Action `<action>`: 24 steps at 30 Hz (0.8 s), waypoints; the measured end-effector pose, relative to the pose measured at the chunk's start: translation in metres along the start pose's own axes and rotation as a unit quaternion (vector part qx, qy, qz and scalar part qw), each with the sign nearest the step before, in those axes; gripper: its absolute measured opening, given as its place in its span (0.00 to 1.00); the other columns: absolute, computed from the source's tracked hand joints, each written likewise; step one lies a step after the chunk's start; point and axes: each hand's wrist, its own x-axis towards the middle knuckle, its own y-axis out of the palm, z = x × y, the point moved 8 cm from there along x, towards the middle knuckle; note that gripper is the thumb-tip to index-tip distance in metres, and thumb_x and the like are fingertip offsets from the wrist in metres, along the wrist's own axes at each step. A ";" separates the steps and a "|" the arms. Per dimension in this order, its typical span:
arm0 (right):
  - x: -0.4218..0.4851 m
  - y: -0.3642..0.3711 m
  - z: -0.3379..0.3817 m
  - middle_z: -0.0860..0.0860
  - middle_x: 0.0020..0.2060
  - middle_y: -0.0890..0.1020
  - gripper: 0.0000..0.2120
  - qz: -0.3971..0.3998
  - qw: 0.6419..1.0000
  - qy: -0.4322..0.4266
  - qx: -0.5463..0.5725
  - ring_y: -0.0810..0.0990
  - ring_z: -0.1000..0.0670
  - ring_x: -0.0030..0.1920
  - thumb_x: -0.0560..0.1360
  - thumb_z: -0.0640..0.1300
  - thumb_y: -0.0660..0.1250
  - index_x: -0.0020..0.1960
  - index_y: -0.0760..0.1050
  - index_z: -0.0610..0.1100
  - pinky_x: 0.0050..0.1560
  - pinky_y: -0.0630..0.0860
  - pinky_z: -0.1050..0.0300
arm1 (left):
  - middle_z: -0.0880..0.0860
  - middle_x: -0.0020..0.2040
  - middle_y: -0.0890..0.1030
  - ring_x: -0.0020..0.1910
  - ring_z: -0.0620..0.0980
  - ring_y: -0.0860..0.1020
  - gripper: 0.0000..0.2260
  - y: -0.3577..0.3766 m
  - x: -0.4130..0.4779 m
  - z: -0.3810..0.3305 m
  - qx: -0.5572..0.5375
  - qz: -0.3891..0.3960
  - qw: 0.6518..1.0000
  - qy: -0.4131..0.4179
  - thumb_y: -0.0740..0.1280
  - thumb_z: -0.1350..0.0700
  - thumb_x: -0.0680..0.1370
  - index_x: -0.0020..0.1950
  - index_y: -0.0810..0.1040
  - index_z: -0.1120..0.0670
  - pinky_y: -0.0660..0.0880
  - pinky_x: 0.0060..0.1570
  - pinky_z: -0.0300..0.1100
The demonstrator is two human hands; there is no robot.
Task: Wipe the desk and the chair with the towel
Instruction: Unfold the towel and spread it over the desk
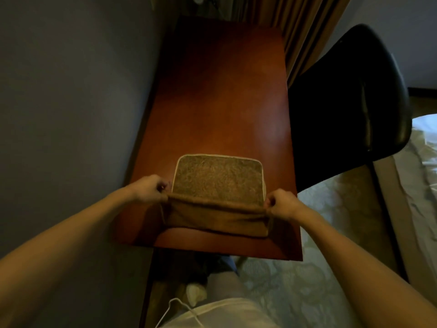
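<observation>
A brown towel with a pale edging lies on the near part of the reddish wooden desk. Its near half is lifted into a fold and stretched between my hands. My left hand pinches the fold's left end. My right hand pinches the right end. The far half of the towel rests flat on the desk. A black chair stands at the desk's right side, its backrest toward me on the right.
A grey wall runs along the desk's left edge. Brown curtains hang behind the desk's far right corner. Patterned carpet lies below, and a bed edge shows at far right. A white cord hangs near my body.
</observation>
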 end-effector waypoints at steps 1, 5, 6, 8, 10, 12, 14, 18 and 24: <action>0.012 -0.015 0.001 0.50 0.41 0.84 0.05 -0.036 0.999 0.006 0.014 0.82 0.52 0.44 0.76 0.36 0.71 0.44 0.83 0.44 0.49 0.82 0.55 | 0.49 0.34 0.76 0.36 0.49 0.75 0.09 -0.017 0.010 0.002 -0.016 -0.031 0.999 -0.010 0.74 0.56 0.77 0.37 0.78 0.51 0.68 0.36 0.44; 0.060 -0.062 -0.004 0.52 0.35 0.84 0.08 -0.143 0.988 0.046 0.043 0.83 0.52 0.38 0.75 0.42 0.73 0.38 0.83 0.51 0.41 0.81 0.54 | 0.48 0.26 0.70 0.26 0.48 0.66 0.14 -0.066 0.048 0.001 -0.106 -0.104 0.988 -0.040 0.72 0.49 0.80 0.35 0.81 0.51 0.62 0.33 0.45; 0.073 -0.070 -0.005 0.52 0.36 0.84 0.09 -0.158 0.985 0.057 0.038 0.82 0.51 0.38 0.76 0.45 0.73 0.37 0.82 0.53 0.40 0.81 0.53 | 0.47 0.25 0.69 0.25 0.48 0.65 0.16 -0.075 0.061 0.001 -0.113 -0.105 0.987 -0.045 0.72 0.49 0.80 0.32 0.78 0.49 0.61 0.33 0.46; 0.096 -0.078 -0.009 0.52 0.37 0.84 0.10 -0.163 0.983 0.075 0.030 0.82 0.49 0.41 0.76 0.48 0.73 0.36 0.79 0.56 0.41 0.82 0.50 | 0.49 0.26 0.69 0.26 0.49 0.66 0.18 -0.080 0.086 0.004 -0.108 -0.093 0.988 -0.066 0.71 0.48 0.81 0.32 0.75 0.51 0.62 0.34 0.46; 0.119 -0.075 -0.010 0.51 0.40 0.84 0.10 -0.129 0.987 0.087 0.044 0.83 0.48 0.45 0.77 0.47 0.72 0.38 0.78 0.55 0.46 0.82 0.48 | 0.52 0.31 0.72 0.29 0.50 0.69 0.16 -0.077 0.108 0.010 -0.084 -0.075 0.990 -0.091 0.70 0.47 0.81 0.36 0.75 0.54 0.63 0.33 0.44; 0.138 -0.073 -0.011 0.51 0.46 0.85 0.09 -0.102 0.988 0.095 0.062 0.83 0.46 0.49 0.77 0.47 0.72 0.41 0.76 0.56 0.51 0.82 0.48 | 0.50 0.36 0.77 0.32 0.47 0.74 0.12 -0.072 0.125 0.016 -0.077 -0.064 0.989 -0.111 0.68 0.48 0.82 0.41 0.77 0.52 0.66 0.33 0.39; 0.151 -0.071 -0.010 0.51 0.50 0.84 0.08 -0.087 0.988 0.100 0.078 0.83 0.46 0.52 0.77 0.47 0.71 0.44 0.76 0.58 0.55 0.82 0.47 | 0.48 0.42 0.79 0.38 0.44 0.77 0.07 -0.066 0.135 0.019 -0.079 -0.067 0.986 -0.127 0.68 0.48 0.82 0.49 0.77 0.51 0.67 0.33 0.37; 0.168 -0.065 -0.015 0.50 0.53 0.83 0.12 -0.050 0.989 0.113 0.080 0.83 0.46 0.53 0.76 0.42 0.69 0.57 0.78 0.55 0.56 0.83 0.45 | 0.48 0.49 0.78 0.42 0.44 0.76 0.08 -0.059 0.148 0.027 -0.068 -0.076 0.983 -0.154 0.70 0.49 0.81 0.56 0.72 0.47 0.67 0.35 0.38; 0.172 -0.068 -0.002 0.47 0.62 0.72 0.23 -0.031 0.995 0.093 -0.033 0.71 0.44 0.66 0.74 0.49 0.75 0.66 0.73 0.50 0.65 0.74 0.46 | 0.51 0.59 0.75 0.60 0.52 0.74 0.19 -0.064 0.152 0.018 0.003 -0.096 0.986 -0.137 0.73 0.45 0.77 0.63 0.72 0.48 0.74 0.55 0.48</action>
